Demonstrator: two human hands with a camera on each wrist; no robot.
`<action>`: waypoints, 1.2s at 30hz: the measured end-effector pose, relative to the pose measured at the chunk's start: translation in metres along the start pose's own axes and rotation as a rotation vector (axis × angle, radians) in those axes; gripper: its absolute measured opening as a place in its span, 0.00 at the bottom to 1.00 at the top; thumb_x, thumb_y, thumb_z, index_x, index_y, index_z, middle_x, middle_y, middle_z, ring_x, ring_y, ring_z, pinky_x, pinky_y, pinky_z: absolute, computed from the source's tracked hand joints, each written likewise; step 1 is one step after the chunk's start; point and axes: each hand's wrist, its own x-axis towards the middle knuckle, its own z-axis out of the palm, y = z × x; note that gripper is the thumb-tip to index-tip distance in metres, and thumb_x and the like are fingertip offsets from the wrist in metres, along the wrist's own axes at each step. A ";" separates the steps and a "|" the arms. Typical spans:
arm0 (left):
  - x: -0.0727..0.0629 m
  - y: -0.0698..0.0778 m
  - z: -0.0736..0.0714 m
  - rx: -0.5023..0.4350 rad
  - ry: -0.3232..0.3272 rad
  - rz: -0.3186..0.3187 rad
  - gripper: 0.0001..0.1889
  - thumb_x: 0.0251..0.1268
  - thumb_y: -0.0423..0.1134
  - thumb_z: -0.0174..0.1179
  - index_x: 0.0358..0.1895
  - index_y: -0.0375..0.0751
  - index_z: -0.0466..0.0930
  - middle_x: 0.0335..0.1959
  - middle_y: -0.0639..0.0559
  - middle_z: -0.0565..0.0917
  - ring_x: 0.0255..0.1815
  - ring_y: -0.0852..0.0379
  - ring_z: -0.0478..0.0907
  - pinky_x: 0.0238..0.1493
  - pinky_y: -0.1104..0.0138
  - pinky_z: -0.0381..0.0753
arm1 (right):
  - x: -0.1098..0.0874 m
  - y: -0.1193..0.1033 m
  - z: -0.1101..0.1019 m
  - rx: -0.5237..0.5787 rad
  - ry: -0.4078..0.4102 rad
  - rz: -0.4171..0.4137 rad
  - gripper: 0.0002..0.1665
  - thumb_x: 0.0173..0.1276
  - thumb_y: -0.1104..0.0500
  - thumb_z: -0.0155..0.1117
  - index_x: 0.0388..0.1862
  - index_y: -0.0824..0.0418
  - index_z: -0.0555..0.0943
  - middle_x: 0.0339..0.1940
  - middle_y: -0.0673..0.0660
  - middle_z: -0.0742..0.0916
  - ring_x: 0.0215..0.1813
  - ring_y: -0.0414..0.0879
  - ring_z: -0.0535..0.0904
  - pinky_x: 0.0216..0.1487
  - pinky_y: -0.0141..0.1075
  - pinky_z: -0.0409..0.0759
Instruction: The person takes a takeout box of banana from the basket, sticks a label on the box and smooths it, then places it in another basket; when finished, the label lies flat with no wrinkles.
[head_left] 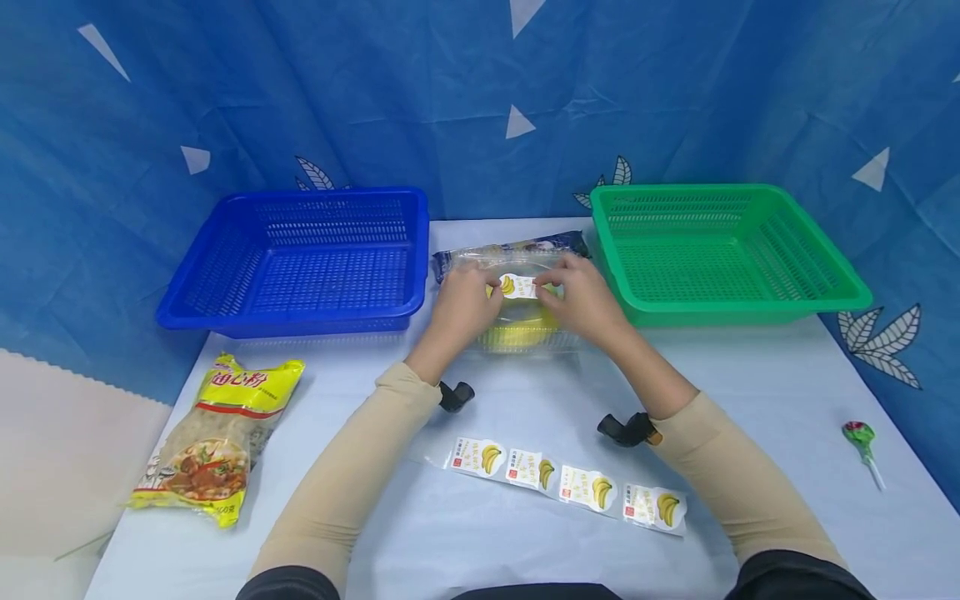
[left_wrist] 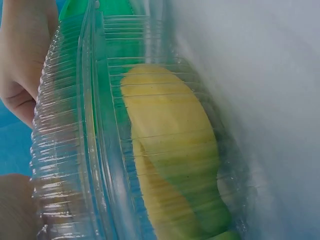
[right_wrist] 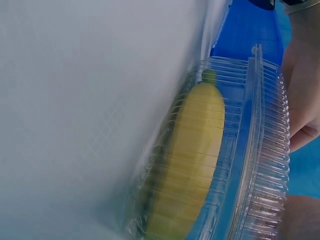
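Note:
A clear plastic clamshell box (head_left: 566, 342) with yellow bananas (left_wrist: 170, 120) inside sits at the middle back of the table. Over its lid is a white banana sticker (head_left: 519, 287). My left hand (head_left: 471, 298) pinches the sticker's left end between thumb and fingertips. At the opposite end my right hand (head_left: 583, 298) pinches it the same way. Both wrist views look through the ribbed box side at the fruit, with only part of a hand in sight and the sticker hidden.
Behind the box lies a dark blue packet (head_left: 558, 242). A blue basket (head_left: 292, 323) stands left, a green basket (head_left: 750, 310) right. Nearer me is a strip of several banana stickers (head_left: 551, 490). A yellow noodle bag (head_left: 217, 442) lies far left, a lollipop (head_left: 859, 435) far right.

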 end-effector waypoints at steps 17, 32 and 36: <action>-0.003 -0.003 0.002 -0.008 0.036 0.005 0.09 0.66 0.37 0.61 0.40 0.40 0.90 0.43 0.44 0.88 0.53 0.44 0.82 0.64 0.52 0.75 | -0.004 0.003 0.001 0.008 0.024 -0.010 0.16 0.70 0.54 0.66 0.52 0.59 0.87 0.36 0.57 0.76 0.39 0.50 0.69 0.36 0.39 0.69; -0.004 -0.002 0.000 -0.019 0.021 -0.016 0.10 0.65 0.39 0.62 0.42 0.42 0.90 0.45 0.45 0.88 0.54 0.45 0.81 0.62 0.53 0.76 | -0.007 0.003 0.001 -0.014 0.037 -0.047 0.15 0.69 0.55 0.67 0.50 0.59 0.88 0.35 0.57 0.77 0.36 0.49 0.69 0.34 0.39 0.68; -0.004 -0.003 0.001 -0.029 0.049 -0.001 0.09 0.65 0.39 0.62 0.41 0.41 0.90 0.44 0.44 0.88 0.51 0.45 0.82 0.58 0.54 0.78 | -0.008 0.003 0.000 -0.012 0.040 -0.044 0.15 0.69 0.54 0.67 0.50 0.60 0.87 0.37 0.56 0.78 0.39 0.49 0.72 0.37 0.39 0.73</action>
